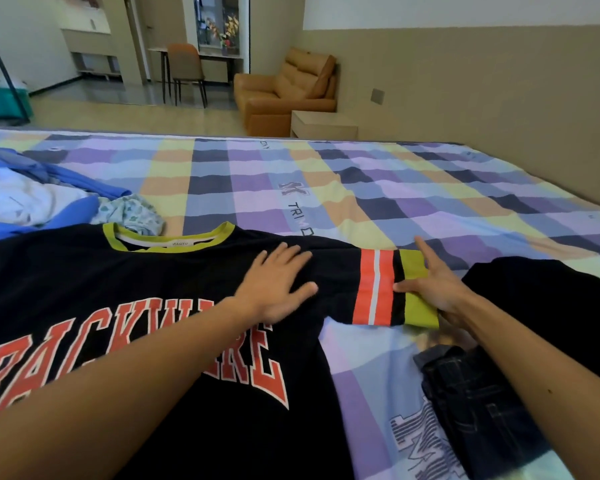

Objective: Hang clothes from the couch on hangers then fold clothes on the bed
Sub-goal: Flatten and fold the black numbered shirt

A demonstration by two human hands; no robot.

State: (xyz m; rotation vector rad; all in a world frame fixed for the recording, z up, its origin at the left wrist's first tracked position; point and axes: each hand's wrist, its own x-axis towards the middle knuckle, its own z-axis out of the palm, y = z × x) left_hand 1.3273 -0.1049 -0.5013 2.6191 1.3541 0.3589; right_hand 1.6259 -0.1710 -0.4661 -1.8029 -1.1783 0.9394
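A black T-shirt [160, 289] with red lettering and a yellow-green collar lies spread face up on the bed [378, 188]. My left hand [278, 282] presses flat on its shoulder, fingers spread. My right hand [433, 285] holds the yellow-green cuff of the right sleeve [378, 289], thumb on top of the cuff and fingers beneath or beside it, index finger stretched forward. The sleeve has red and white stripes.
A heap of blue, white and patterned clothes [49, 199] lies at the left. A black garment [541, 306] and dark jeans [471, 393] lie at the right. Beyond the bed stand an orange couch [284, 91], a low side table [323, 124] and a chair [187, 74].
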